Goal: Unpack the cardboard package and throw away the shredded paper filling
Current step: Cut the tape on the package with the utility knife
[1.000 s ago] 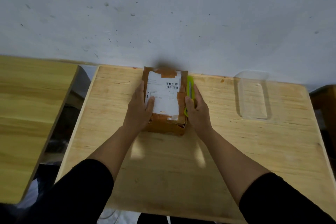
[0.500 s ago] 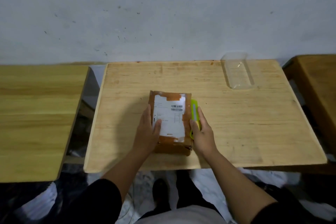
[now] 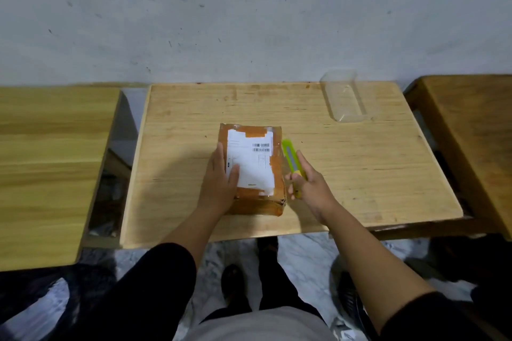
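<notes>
A taped brown cardboard package (image 3: 259, 202) with a white shipping label lies sealed in the middle of the light wooden table (image 3: 360, 174). My left hand (image 3: 220, 180) rests flat on its left side, thumb over the label. My right hand (image 3: 310, 187) is just right of the package and grips a yellow-green utility knife (image 3: 291, 155), which points away from me along the box's right edge. No shredded paper shows.
A clear plastic container (image 3: 345, 99) lies at the table's far right. A second wooden table (image 3: 50, 163) stands to the left across a gap, and another (image 3: 476, 141) to the right. A grey wall runs behind; my legs and shoes are below the near edge.
The package now lies nearer the table's middle than the wall. My right hand has come off the package's side and lifted the knife slightly away to the right.
</notes>
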Available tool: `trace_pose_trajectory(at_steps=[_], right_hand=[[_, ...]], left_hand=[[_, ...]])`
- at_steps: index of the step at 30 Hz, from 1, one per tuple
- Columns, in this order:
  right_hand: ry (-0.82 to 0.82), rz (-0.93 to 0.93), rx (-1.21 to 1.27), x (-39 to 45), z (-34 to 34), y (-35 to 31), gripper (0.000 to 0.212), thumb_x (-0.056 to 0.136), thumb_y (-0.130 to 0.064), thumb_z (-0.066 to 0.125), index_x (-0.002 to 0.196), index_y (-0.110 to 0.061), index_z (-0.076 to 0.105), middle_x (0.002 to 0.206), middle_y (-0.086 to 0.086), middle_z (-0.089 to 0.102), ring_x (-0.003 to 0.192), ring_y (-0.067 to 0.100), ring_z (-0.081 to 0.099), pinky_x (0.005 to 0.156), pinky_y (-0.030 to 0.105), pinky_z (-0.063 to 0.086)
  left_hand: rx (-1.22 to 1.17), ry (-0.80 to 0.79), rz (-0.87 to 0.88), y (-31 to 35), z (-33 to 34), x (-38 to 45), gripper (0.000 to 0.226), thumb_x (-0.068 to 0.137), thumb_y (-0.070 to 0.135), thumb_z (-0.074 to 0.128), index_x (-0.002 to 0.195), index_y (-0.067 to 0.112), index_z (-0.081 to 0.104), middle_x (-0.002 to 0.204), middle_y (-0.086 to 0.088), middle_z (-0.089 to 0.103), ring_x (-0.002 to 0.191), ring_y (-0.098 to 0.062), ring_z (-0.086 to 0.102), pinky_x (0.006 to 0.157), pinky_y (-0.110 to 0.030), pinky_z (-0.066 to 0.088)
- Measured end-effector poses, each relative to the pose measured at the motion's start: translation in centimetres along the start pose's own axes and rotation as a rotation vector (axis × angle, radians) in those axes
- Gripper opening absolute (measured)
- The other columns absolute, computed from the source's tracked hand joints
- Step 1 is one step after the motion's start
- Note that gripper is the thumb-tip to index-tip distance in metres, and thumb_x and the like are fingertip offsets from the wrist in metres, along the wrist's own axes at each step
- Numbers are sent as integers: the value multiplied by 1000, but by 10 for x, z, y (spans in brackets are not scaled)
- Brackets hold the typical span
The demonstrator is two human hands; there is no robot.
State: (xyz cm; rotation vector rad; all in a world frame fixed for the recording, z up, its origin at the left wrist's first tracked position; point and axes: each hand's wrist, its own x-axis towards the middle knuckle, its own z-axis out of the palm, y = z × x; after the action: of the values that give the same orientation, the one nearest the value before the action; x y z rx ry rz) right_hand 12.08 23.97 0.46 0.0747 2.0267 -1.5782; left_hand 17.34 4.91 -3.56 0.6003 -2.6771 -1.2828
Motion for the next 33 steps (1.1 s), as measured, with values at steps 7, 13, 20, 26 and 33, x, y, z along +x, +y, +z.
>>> trace_pose_trajectory(at_steps=[7,13,20,26,33], right_hand=[[207,-109,-57,7,-7,11,39,95,-28,47,132,-40,43,67,-14,49,54,6,41,52,23,36],[98,-272,-305,30,-35,-20,37,90,-37,53,127,-38,51,72,-26,45,60,-7,42,64,19,38],[-231,-486,-735,93,-47,-85,34,92,-25,55,125,-28,55,130,-6,57,110,1,48,78,-9,29],[-486,-604,-1004,141,-42,-113,33,93,-25,53,125,-34,55,128,-2,61,101,27,65,89,31,47],[-633,-693,-1133,174,-40,-120,32,93,-33,50,124,-40,53,103,16,72,64,33,59,66,36,47]], left_hand=[[6,-9,-7,2,-1,-2,62,96,30,39,146,16,5,153,-9,23,137,-25,26,108,-37,28],[11,-50,-59,5,-3,4,62,97,34,38,146,18,4,153,-7,21,138,-24,26,109,-38,28],[14,-5,-91,14,1,31,58,96,27,37,146,15,9,153,-7,22,139,-21,25,112,-36,26],[90,27,-89,9,8,30,57,98,32,32,147,17,6,156,-4,17,141,-18,20,114,-37,26],[131,45,-92,7,11,31,64,92,43,22,147,16,6,156,-2,15,142,-13,16,115,-35,25]])
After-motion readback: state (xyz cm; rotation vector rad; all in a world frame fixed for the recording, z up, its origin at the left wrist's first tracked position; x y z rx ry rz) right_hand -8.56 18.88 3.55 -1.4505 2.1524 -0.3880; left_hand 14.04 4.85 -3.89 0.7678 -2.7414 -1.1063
